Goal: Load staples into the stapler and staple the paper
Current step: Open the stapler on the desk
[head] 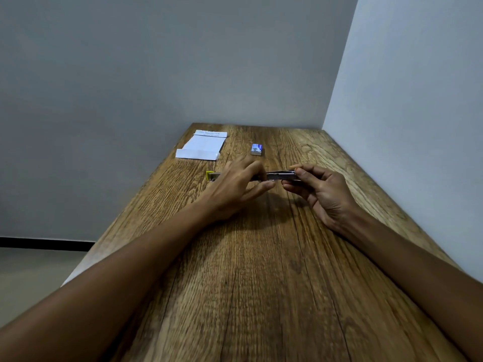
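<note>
the grey walls (156, 61) fill most of the view and meet in a corner behind the far end of the counter (261, 270), a long wood-grain top. a dark skirting strip (47, 242) runs along the foot of the left wall above a pale floor (31, 278).

two bare forearms reach in from the near edge. the right hand (321, 190) has its fingers curled round the right end of the stapler (281, 175), a slim metal body held level just above the counter, thumb on top. the left hand (235, 186) lies over the stapler's left part, fingers fairly straight and spread; its thumb tip meets the stapler's underside, but the hand hides whether the other fingers grasp it. a yellow end piece (210, 176) with a bit of metal shows past the left hand's far side; i cannot tell if it is joined to the stapler.

the paper (202, 148) lies flat at the far left of the counter, white with a folded strip along its near edge, well apart from the hands. the staple box (256, 149), small, blue and white, sits to the paper's right, just beyond the left hand; its contents are not visible.
</note>
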